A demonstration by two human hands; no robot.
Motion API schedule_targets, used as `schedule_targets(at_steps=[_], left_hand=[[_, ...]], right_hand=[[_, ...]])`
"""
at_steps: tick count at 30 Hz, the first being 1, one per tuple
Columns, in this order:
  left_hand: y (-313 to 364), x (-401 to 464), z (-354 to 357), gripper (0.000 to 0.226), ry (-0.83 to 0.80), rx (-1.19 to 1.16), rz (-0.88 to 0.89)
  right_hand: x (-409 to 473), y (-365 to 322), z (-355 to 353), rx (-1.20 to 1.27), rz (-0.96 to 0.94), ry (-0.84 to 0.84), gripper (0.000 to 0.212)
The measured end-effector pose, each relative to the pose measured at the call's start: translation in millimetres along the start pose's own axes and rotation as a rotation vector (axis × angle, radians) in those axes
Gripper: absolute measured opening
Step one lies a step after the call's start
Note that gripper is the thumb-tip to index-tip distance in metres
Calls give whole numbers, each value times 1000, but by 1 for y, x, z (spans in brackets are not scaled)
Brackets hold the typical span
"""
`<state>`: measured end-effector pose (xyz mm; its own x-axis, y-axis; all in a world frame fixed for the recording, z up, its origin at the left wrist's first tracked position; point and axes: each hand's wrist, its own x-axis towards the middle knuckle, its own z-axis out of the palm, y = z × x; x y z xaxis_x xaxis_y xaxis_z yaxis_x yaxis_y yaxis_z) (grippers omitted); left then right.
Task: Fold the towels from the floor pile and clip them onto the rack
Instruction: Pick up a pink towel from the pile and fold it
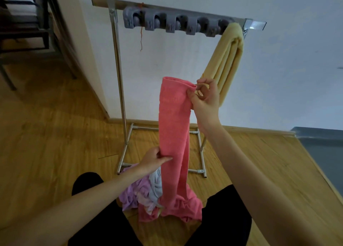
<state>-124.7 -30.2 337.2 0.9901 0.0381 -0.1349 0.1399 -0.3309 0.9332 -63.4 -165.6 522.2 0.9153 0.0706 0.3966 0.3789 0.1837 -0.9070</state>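
A long pink towel (pixel 174 127) hangs lengthwise in front of me, its lower end bunched on the floor. My right hand (pixel 204 95) pinches its top corner at chest height. My left hand (pixel 154 160) grips its left edge lower down. Under it lies the floor pile (pixel 141 193) of purple and pale blue towels. The metal rack (pixel 118 75) stands against the white wall, with a row of grey clips (pixel 174 23) along its top bar. A folded yellow towel (pixel 228 60) hangs from the rightmost clip.
My knees in black trousers (pixel 228 218) flank the pile on the wooden floor. A dark metal chair frame (pixel 24 34) stands at the far left. A grey mat (pixel 324 153) lies at the right. A red thread (pixel 141 28) dangles from the rack bar.
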Motion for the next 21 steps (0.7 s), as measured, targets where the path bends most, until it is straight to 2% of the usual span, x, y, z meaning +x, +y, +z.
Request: schedule_targets(at_steps=[6,10,12,14,18,21], left_hand=[[2,11,12,27,-72,-114,-55],[-15,17,1,35,-117,-40,-114],[-24,19,-10,42,-87,56,-123],[-28,18,-24,37,-48,100,-101],[-14,26,-53,33,18,194,-15],[21,31,-72,13,-31,288,159]], right_hand=[[7,-9,-10,58,56,91,24],[7,4,-31,-19,103,329,21],[0,19,-42,-122,177,469,19],[-10,38,-56,-202,301,518,23],[-35,84,-75,-345,543,413,35],[-50,115,-85,-502,744,210,29]])
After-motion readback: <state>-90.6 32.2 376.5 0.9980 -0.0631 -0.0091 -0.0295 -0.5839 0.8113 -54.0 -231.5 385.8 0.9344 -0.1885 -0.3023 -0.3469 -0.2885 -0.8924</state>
